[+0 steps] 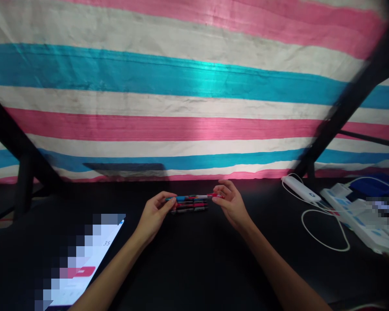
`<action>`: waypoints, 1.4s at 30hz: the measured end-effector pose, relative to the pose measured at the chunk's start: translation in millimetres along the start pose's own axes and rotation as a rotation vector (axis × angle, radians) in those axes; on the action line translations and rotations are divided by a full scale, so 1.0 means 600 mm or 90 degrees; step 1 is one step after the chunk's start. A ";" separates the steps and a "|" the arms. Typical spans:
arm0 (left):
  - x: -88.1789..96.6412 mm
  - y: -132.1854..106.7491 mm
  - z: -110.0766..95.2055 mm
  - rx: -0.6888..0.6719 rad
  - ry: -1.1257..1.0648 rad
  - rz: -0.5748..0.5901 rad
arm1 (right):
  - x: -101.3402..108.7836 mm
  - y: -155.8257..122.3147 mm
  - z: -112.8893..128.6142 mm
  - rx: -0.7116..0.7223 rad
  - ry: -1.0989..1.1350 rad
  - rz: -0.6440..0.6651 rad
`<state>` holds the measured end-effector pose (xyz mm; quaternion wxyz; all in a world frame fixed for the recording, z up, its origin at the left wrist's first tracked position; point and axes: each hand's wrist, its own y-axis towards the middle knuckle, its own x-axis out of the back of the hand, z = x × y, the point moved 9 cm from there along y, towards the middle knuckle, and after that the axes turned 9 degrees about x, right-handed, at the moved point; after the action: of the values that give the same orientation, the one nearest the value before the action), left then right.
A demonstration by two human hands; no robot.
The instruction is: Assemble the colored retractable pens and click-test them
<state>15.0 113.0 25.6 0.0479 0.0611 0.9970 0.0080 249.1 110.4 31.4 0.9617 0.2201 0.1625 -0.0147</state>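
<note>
My left hand and my right hand each pinch one end of a pen with a blue and red barrel, holding it level just above the black table. Directly beneath and behind it, a few more pens lie side by side on the table. Both hands have their fingers closed on the held pen's ends.
A tablet with a lit screen lies at the lower left. At the right sit a white power bank with a white cable and a white power strip. A pink, blue and white striped sheet hangs behind, with black frame bars.
</note>
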 end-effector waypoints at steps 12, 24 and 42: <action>0.010 0.004 0.001 -0.003 -0.039 -0.021 | 0.029 0.008 -0.004 -0.033 0.090 -0.076; 0.024 0.010 0.006 -0.009 -0.070 -0.035 | 0.046 0.015 0.000 -0.002 0.127 -0.104; 0.020 0.009 0.008 -0.011 -0.035 -0.027 | 0.028 0.008 -0.001 -0.024 0.148 -0.100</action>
<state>4.4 119.7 20.1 0.0756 0.0400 0.9962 0.0143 265.4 115.9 27.7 0.9363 0.1889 0.2895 -0.0614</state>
